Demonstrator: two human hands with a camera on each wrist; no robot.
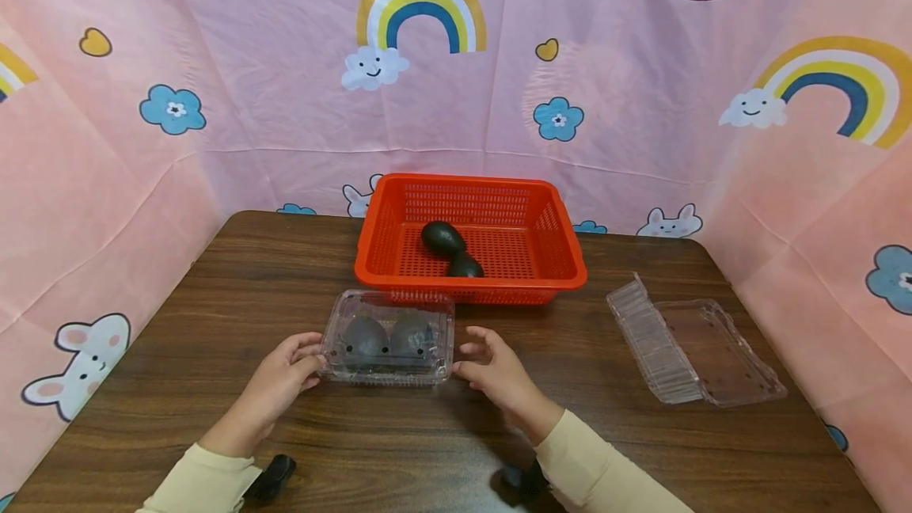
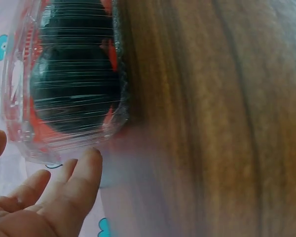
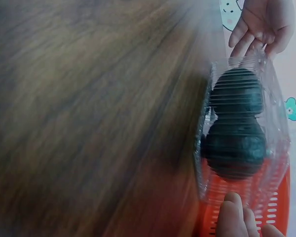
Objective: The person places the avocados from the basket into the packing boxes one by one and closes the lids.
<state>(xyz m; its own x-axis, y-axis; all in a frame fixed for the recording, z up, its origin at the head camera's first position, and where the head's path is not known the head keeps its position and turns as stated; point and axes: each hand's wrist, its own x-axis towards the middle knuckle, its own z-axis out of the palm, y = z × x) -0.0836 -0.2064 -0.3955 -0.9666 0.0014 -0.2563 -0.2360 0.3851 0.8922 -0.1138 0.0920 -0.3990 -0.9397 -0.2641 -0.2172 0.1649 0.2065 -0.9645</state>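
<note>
A clear plastic clamshell box with its lid down sits on the table in front of the basket. Two dark avocados show through its ribbed side in the right wrist view. My left hand is at the box's left end, fingertips at its edge, fingers loosely bent. On the opposite end my right hand has its thumb by the lower right corner, the other fingers spread apart. Neither hand wraps around the box. Both wrist views show fingertips beside the box ends; whether they touch is hard to tell.
Behind the box stands a red basket holding two avocados. Another clear clamshell lies unfolded at the right. Patterned pink cloth walls off the table's back and sides.
</note>
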